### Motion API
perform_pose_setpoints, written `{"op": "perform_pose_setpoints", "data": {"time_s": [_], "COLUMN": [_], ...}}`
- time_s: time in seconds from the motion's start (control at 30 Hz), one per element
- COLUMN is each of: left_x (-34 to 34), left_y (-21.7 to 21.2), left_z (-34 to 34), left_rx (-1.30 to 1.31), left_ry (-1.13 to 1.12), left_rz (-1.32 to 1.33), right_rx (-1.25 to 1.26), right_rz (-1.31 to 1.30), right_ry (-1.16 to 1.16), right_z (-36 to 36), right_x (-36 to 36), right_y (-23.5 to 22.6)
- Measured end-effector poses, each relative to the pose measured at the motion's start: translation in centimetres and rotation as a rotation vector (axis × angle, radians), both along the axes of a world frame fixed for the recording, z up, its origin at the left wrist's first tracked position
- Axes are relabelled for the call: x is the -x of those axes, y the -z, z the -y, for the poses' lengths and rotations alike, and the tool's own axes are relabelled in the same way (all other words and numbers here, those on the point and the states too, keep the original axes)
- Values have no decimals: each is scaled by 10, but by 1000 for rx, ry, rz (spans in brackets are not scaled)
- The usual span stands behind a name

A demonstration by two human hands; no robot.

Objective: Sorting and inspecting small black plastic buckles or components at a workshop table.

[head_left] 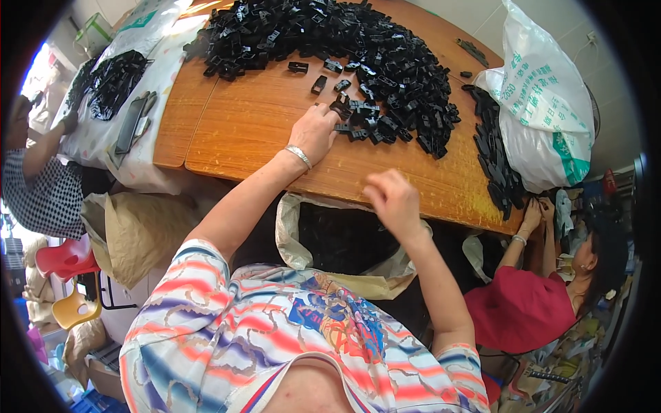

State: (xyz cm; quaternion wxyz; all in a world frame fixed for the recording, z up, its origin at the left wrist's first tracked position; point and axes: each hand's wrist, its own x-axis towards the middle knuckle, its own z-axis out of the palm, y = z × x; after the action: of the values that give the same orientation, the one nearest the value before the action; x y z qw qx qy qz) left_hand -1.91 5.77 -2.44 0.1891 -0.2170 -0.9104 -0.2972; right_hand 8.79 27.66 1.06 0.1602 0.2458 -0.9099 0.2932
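Note:
Small black plastic parts (pixel 406 76) lie in a big curved heap on the wooden table (pixel 255 124). My left hand (pixel 315 134), with a silver bracelet at the wrist, is at the near end of the loose parts. Its fingers are closed around a black plastic part (pixel 341 106) that shows at the fingertips. Over the table's near edge, my right hand (pixel 396 201) is raised with its fingers curled together; whatever they may hold is hidden. Below it, between the table and my lap, an open pale sack (pixel 292 234) has dark contents.
Longer black pieces (pixel 487 148) form a strip at the table's right, beside a stuffed white plastic bag (pixel 540 110). One person (pixel 523 303) works close at the right, another (pixel 45 179) at the left table. A brown sack (pixel 148 230) stands left of me.

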Motion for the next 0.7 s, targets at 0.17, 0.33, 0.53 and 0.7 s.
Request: {"op": "perform_pose_setpoints", "data": {"time_s": [0.17, 0.33, 0.53, 0.7], "left_x": [-18, -37, -47, -51], "left_y": [-10, -14, -6, -10], "left_z": [14, 11, -1, 5], "left_rx": [-12, -36, -20, -167], "left_ry": [12, 71, 168, 180], "left_rz": [155, 224, 183, 326], "right_rx": [-61, -199, -86, 53], "right_rz": [-106, -86, 143, 240], "right_ry": [257, 280, 328, 286], "right_z": [-9, -11, -18, -13], "right_x": [68, 89, 76, 46], "right_y": [5, 16, 13, 4]}}
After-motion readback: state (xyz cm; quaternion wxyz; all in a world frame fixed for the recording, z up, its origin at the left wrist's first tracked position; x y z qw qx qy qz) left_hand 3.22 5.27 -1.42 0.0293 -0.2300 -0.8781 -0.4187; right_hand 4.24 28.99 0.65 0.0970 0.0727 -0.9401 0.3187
